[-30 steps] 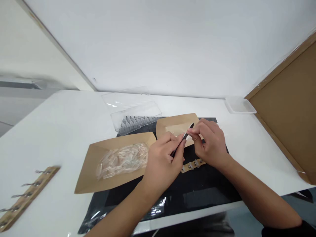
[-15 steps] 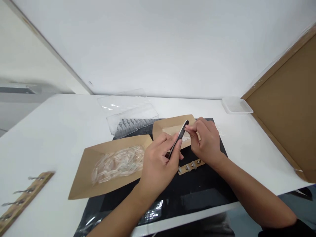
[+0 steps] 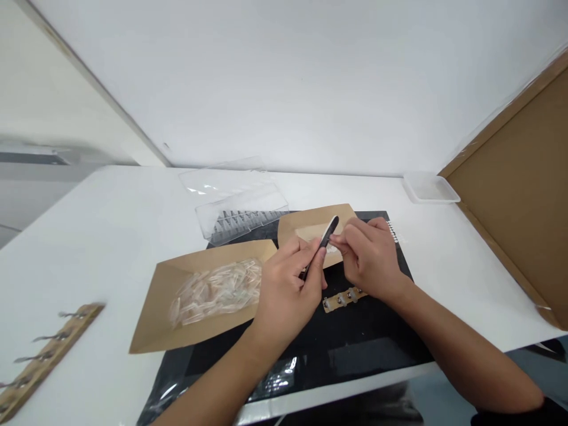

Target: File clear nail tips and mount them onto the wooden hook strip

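Note:
My left hand is closed around a slim nail file, black with a white face, its tip pointing up and away from me. My right hand pinches a small clear nail tip right against the file; the tip is mostly hidden by the fingers. Both hands hover over a black mat. A small wooden strip with metal studs lies on the mat just below my right hand.
A brown paper tray holds several clear nail tips. A second brown tray sits behind my hands. Beyond it lies a clear plastic case. A white tray and cardboard box stand right. A wooden rack lies left.
The file in my left hand has shifted slightly against the piece in my right fingers, its tip tilting a little more upright. Both hands stay in nearly the same place.

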The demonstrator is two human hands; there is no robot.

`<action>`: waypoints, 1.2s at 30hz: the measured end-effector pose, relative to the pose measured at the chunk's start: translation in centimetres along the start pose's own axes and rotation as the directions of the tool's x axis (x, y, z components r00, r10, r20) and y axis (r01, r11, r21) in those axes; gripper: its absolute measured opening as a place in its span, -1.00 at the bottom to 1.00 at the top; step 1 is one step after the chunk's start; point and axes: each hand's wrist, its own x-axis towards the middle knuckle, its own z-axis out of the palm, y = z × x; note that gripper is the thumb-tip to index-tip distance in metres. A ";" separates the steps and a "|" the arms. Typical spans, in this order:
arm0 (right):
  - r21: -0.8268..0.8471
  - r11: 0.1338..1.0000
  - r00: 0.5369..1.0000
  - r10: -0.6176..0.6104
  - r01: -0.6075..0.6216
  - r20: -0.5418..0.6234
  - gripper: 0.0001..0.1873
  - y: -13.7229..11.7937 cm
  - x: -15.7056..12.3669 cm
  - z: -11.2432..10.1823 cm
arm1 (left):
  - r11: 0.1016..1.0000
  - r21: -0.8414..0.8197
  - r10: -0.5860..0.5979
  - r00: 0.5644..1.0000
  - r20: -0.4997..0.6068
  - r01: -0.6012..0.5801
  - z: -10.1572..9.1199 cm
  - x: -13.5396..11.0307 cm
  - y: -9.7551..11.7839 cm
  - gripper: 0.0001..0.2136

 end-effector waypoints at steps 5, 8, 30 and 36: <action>-0.002 0.999 0.999 0.033 -0.033 -0.024 -0.70 -0.1 0.1 -0.2 | 1.000 0.005 0.024 1.000 -0.006 -0.024 0.1 0.0 0.0 -0.56; -0.003 1.000 1.000 0.000 0.000 0.011 -0.72 -0.1 0.1 -0.3 | 0.999 0.006 0.037 0.999 0.002 -0.037 0.0 0.0 -0.1 -0.56; 0.072 0.997 1.000 0.018 -0.019 0.012 -0.75 0.2 -0.4 -0.3 | 0.999 0.017 0.029 0.996 -0.080 -0.028 0.4 -0.1 -0.3 -0.79; 0.220 0.952 0.977 0.210 -0.212 0.035 -0.81 0.9 -0.8 -0.6 | 0.998 0.035 -0.041 0.989 -0.145 0.046 -0.3 0.1 -0.4 -0.82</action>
